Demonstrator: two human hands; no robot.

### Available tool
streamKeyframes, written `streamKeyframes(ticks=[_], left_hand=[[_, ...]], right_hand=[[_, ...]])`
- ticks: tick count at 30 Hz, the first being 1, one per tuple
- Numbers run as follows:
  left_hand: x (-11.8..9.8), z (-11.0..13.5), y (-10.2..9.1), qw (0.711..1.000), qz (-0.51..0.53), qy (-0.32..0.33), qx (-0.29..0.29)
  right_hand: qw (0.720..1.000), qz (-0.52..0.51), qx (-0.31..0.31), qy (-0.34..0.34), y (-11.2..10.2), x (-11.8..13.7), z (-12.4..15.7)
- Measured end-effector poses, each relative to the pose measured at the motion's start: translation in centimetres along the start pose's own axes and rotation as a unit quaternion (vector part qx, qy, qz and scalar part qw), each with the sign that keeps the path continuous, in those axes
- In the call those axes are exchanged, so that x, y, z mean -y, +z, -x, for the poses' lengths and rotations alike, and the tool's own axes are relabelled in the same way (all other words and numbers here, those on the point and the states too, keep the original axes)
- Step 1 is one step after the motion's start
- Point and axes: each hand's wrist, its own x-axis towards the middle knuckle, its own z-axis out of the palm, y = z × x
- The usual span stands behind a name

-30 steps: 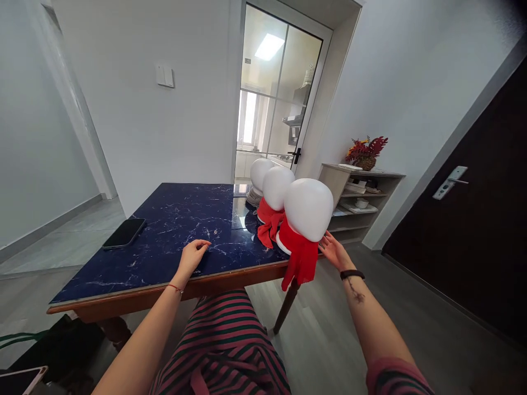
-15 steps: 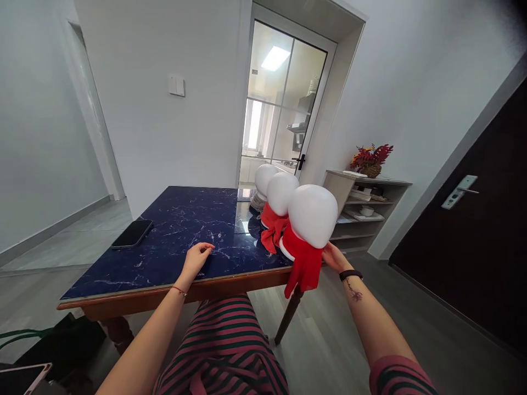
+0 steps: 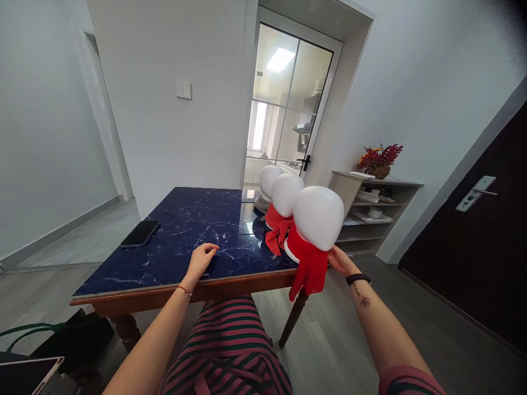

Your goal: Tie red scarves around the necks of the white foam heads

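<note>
My left hand (image 3: 201,261) rests on the near edge of the table, thumb and fingers loosely bent and a little apart, holding nothing. At the table's right edge, my right hand (image 3: 341,261) reaches behind the nearest white head-shaped form (image 3: 319,216). Its fingertips are mostly hidden there, close to a red cloth (image 3: 308,269) wrapped round the form's lower part and hanging over the edge. Behind it stands another white form (image 3: 287,195) with its own red cloth (image 3: 275,236). The farthest white form (image 3: 269,178) has grey material (image 3: 262,203) at its base.
A dark phone (image 3: 140,233) lies on the left of the blue marbled table (image 3: 189,219). Beyond the forms is a glass door (image 3: 284,104). A shelf unit (image 3: 343,189) with a plant basket (image 3: 381,171) stands at right. A dark bag (image 3: 78,334) sits at lower left.
The whole view has shifted slightly to the right in the picture. Both hands and the white forms keep about the same places on the table.
</note>
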Motion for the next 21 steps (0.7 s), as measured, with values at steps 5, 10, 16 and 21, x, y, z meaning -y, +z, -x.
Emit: streamKeyframes(ticks=[5,10,16,21], left_hand=[[-0.1,0.0,0.0,1.0,-0.002,0.006,-0.004],[0.0,-0.1,0.0,1.0,-0.012,0.006,-0.002],[0.6,-0.2,0.1,1.0,0.0,-0.002,0.009],[0.8,-0.3,0.1,1.0,0.009,0.0,0.001]], right_hand=[[0.999,0.013,-0.029,0.009,-0.1,-0.4,-0.2],[0.999,0.013,-0.03,0.0,0.3,-0.3,-0.1],[1.0,0.003,-0.019,0.017,1.6,0.9,1.0],[0.998,0.037,0.033,0.025,2.7,2.3,1.9]])
